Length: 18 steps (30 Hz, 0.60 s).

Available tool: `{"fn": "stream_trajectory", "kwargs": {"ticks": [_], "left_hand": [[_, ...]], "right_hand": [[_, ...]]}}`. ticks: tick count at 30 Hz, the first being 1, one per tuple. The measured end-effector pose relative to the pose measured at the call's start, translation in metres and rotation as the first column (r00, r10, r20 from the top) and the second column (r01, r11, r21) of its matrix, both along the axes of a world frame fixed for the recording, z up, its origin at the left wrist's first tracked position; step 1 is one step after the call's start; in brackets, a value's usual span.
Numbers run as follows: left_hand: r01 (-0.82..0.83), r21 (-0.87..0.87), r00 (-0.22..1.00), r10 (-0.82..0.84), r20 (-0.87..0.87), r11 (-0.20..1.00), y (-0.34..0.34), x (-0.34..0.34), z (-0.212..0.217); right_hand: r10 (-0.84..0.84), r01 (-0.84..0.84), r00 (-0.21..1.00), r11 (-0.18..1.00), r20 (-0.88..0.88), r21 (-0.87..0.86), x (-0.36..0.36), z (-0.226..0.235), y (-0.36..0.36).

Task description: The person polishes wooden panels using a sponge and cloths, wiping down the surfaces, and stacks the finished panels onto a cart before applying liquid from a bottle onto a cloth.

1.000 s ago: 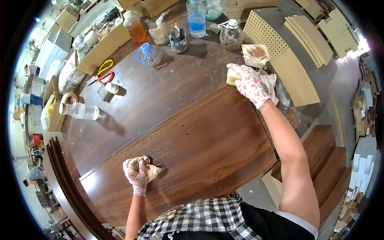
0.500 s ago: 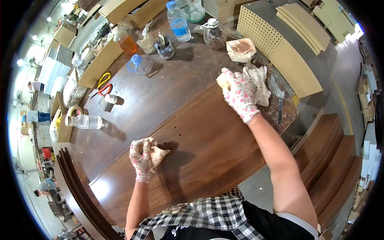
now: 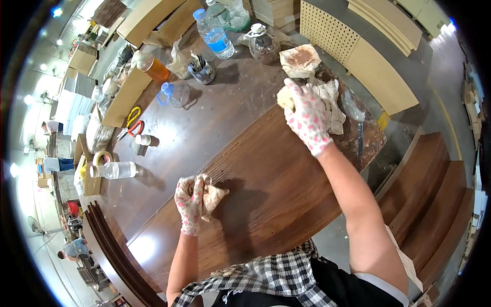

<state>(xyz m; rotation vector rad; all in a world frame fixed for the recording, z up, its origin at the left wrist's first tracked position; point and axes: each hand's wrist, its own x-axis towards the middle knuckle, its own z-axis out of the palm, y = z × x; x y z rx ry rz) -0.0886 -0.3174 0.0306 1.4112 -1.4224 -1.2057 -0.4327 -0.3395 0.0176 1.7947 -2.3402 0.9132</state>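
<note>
A long brown wood-grain board (image 3: 286,189) lies on the dark table. My left hand (image 3: 188,207), in a white glove with pink dots, is closed around a crumpled beige, stained cloth (image 3: 213,199) above the board's left part. At the far right end of the board, my right hand (image 3: 310,123), gloved alike, grips a pale yellow sponge-like pad (image 3: 285,98); the palm hides part of it. A crumpled whitish rag (image 3: 332,105) lies just right of that hand. Beyond it sits a pale wrapped container (image 3: 300,60) with a brownish surface inside.
Bottles stand along the far side: clear blue-capped (image 3: 217,38), amber (image 3: 153,67) and a round jug (image 3: 263,46). A tool cup (image 3: 202,70), scissors (image 3: 134,125) and a lying clear bottle (image 3: 115,170) are to the left. Brown panels (image 3: 424,189) stack at right; people work far left.
The view has tilted slightly. My left hand with the cloth has shifted a little right over the board. The right hand stays at the far end, with more of the pad showing.
</note>
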Motion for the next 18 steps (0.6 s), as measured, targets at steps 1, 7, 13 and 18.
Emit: {"fn": "stream_trajectory", "kwargs": {"ticks": [1,7,13,18], "left_hand": [[-0.004,-0.049,0.989,0.011,0.149,0.999,-0.009,-0.012,0.010],[0.277,-0.195,0.793,-0.109,0.599,0.941,-0.071,-0.068,-0.023],[0.539,-0.219,0.675,-0.262,0.689,0.813,-0.107,-0.182,-0.036],[0.541,-0.173,0.702,-0.328,0.632,0.823,-0.112,-0.218,-0.028]], "right_hand": [[-0.009,0.028,0.993,0.987,0.117,-0.159,0.006,0.003,0.008],[0.267,-0.030,0.773,0.922,0.575,-0.387,0.047,-0.038,0.090],[0.240,0.022,0.699,0.935,0.674,-0.355,0.049,-0.044,0.092],[0.248,0.019,0.670,0.936,0.700,-0.351,0.041,-0.042,0.097]]}}
